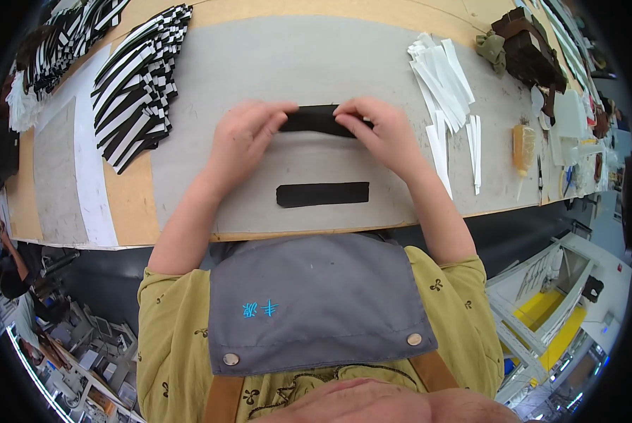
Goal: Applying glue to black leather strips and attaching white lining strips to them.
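Observation:
Between my hands a flat black strip [317,120] is held level over the grey work mat. My left hand [251,134] pinches its left end, thumb below and fingers above. At the other end, my right hand [376,127] grips the strip between thumb and curled fingers. A second black strip [322,194] lies flat on the mat nearer to me, between my forearms, with neither hand touching it.
Rows of black-and-white strips [136,99] lie at the left, with another pile [65,49] farther left. White strips [443,81] are spread at the right. Beyond them are a bottle of amber liquid [523,148] and a dark brown box-like object [524,46].

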Demonstrator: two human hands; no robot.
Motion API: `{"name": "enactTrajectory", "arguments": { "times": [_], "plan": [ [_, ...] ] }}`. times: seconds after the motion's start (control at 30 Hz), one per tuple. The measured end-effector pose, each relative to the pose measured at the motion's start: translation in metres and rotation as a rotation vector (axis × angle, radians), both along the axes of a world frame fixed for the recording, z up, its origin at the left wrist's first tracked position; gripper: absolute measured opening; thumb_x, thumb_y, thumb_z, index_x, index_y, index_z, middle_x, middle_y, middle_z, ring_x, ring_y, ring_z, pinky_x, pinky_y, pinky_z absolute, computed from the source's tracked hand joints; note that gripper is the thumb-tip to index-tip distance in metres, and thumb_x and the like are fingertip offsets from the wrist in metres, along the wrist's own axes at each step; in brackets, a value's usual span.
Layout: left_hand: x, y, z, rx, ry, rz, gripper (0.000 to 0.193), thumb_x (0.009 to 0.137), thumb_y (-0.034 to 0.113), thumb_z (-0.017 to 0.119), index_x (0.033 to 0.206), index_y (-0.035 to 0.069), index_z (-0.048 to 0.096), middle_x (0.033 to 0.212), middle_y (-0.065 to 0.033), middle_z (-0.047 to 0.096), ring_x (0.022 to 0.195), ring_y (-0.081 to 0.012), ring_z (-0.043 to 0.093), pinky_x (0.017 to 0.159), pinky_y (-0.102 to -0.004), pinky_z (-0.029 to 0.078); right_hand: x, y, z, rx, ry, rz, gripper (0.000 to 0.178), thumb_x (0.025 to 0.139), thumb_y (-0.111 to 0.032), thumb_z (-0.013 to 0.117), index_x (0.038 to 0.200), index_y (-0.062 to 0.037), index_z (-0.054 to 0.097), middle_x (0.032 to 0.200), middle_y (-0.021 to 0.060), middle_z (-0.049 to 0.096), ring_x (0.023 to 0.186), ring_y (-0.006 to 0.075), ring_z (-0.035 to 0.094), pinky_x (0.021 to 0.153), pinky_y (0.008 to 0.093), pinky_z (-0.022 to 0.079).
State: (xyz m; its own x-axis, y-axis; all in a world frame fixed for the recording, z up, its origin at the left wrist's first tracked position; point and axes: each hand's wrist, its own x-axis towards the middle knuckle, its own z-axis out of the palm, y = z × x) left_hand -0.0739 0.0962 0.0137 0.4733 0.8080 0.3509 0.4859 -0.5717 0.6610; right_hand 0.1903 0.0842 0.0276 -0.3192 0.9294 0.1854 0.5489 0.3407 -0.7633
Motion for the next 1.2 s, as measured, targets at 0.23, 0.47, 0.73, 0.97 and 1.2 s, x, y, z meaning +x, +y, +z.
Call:
{"name": "enactTrajectory", "arguments": {
  "times": [0.23,0.47,0.73,0.97,1.2],
  "plan": [
    [-0.001,0.006,-0.005,-0.001,0.158,0.202,0.028,0.085,0.016,0.082,0.109,0.008,0.069,0.099,-0.007,0.069,0.094,-0.0261,0.064,0.083,-0.0377,0.05,0.001,0.043,-0.013,0.2,-0.202,-0.133,0.013,0.092,-0.018,0.074,0.1,-0.0075,0.071,0.098,0.0073,0.07,0.093,0.0292,0.065,0.081,0.04,0.053],
    [-0.004,0.008,0.001,-0.096,0.226,0.106,0.024,0.082,0.014,0.082,0.101,0.01,0.068,0.097,-0.0052,0.068,0.093,-0.0251,0.062,0.086,-0.0396,0.049,-0.008,0.031,-0.004,0.22,-0.231,0.053,0.019,0.088,-0.022,0.078,0.101,-0.0109,0.071,0.102,0.0051,0.068,0.097,0.0287,0.063,0.084,0.0412,0.051],
    [0.0,-0.009,0.01,-0.538,-0.111,0.12,0.022,0.09,0.005,0.077,0.11,0.007,0.069,0.091,0.0001,0.066,0.079,-0.0095,0.059,0.074,-0.0254,0.05,0.001,0.008,-0.001,0.083,-0.29,0.124,0.016,0.088,-0.017,0.077,0.099,-0.0081,0.072,0.097,0.0045,0.07,0.096,0.026,0.062,0.089,0.0387,0.049],
    [-0.005,-0.016,0.003,-0.597,-0.177,0.137,0.026,0.091,0.009,0.079,0.115,0.005,0.072,0.078,-0.0004,0.064,0.071,-0.0083,0.058,0.069,-0.0262,0.051,0.001,-0.011,0.0,-0.045,-0.209,0.083,0.011,0.091,-0.023,0.075,0.096,-0.0127,0.073,0.094,0.0005,0.073,0.098,0.0238,0.063,0.091,0.0393,0.043],
    [0.001,-0.024,0.019,-0.608,-0.081,0.187,0.028,0.09,0.007,0.079,0.117,0.004,0.073,0.074,0.006,0.057,0.069,-0.0025,0.052,0.065,-0.021,0.044,0.0,-0.021,0.002,-0.082,-0.208,0.062,0.012,0.093,-0.019,0.073,0.09,-0.007,0.071,0.086,0.0036,0.069,0.09,0.0227,0.062,0.09,0.0382,0.044]
  ]
}}
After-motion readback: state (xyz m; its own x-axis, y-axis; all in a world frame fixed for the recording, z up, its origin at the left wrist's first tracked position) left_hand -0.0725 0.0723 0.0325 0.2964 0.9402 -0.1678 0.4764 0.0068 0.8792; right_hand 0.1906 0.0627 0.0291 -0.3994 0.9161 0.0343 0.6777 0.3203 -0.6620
